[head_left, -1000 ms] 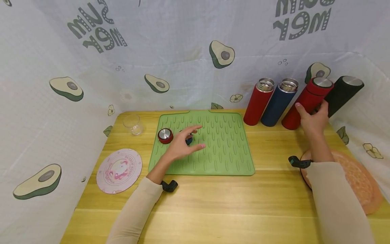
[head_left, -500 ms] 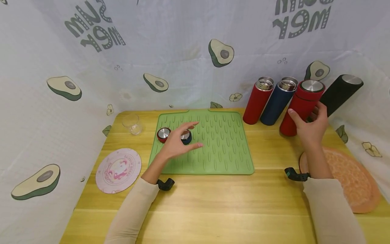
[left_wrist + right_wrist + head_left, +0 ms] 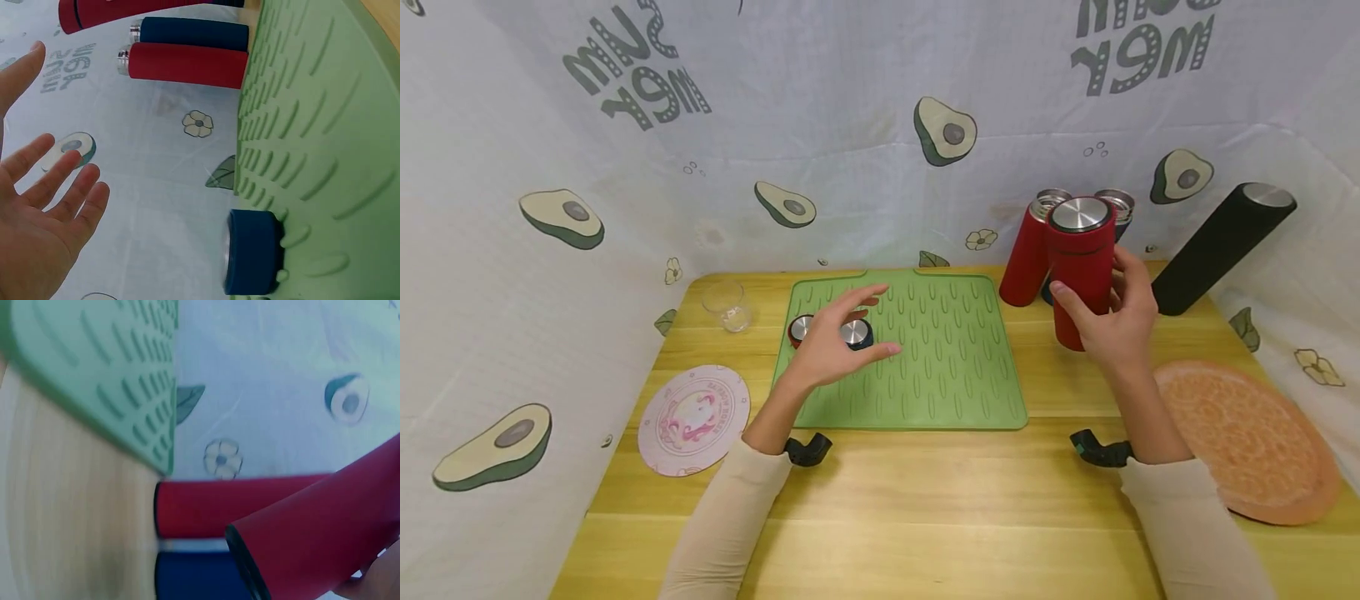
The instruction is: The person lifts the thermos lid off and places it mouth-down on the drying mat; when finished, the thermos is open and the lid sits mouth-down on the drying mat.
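My right hand [image 3: 1120,321] grips a red thermos flask [image 3: 1081,275] with its steel-topped lid on; in the right wrist view the flask [image 3: 325,531] is tilted and its base is off the table. Behind it stand a lidless red flask [image 3: 1024,258] and a lidless blue flask [image 3: 1116,204], the blue one mostly hidden. Over the green mat [image 3: 940,358] hovers my left hand [image 3: 831,346], fingers spread and holding nothing. A blue lid [image 3: 856,333] and a red lid [image 3: 800,327] lie on the mat beside it, partly covered by that hand in the head view.
A black flask [image 3: 1225,246] stands at the back right. In front of it lies a round pizza-patterned mat [image 3: 1255,433]. To the left are a clear glass [image 3: 730,308] and a round pink unicorn mat [image 3: 694,421]. A patterned cloth [image 3: 850,108] hangs behind the table.
My right hand has lifted the lidded red flask and carried it left, from beside the black flask to in front of the blue one. The left hand has shifted only slightly.
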A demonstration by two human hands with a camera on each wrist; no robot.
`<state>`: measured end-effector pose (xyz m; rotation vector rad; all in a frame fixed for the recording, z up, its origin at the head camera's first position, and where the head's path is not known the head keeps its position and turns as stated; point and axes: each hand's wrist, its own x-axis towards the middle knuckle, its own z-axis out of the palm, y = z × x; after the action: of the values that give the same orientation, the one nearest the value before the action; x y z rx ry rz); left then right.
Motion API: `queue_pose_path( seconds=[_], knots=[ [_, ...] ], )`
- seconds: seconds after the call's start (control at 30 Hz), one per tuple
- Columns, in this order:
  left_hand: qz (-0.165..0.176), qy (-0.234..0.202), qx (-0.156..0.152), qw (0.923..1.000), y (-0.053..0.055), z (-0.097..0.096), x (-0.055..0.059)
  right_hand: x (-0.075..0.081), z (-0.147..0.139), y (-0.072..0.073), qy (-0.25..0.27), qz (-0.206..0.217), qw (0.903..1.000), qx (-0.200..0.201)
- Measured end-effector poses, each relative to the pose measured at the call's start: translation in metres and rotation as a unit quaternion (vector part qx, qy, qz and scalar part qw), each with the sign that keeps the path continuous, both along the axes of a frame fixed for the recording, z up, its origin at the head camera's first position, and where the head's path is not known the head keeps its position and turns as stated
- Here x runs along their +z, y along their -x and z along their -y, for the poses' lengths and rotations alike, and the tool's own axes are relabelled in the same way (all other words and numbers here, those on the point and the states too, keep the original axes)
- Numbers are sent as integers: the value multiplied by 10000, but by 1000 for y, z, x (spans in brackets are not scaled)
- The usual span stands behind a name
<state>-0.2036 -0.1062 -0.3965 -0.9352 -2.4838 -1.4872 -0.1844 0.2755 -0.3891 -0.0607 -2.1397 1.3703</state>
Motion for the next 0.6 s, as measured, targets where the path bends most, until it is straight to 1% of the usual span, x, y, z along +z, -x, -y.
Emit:
queue_pose_path(
  seconds=[0.13, 0.3, 0.43, 0.6],
  knots=[
    [-79, -126, -65, 9999, -3, -4, 7, 6, 16, -4, -376, -106, 9987, 331],
    [-113, -275, -204, 9993, -7, -9, 14, 15, 39, -9, -747, -393, 9940, 698],
    [-123, -373, -344, 9986, -10, -13, 17, 23, 56, -14, -952, -739, 9869, 1069],
    [-89, -416, -325, 9986, -16, -15, 23, 25, 67, -15, -1224, -911, 9767, 1510]
  ],
)
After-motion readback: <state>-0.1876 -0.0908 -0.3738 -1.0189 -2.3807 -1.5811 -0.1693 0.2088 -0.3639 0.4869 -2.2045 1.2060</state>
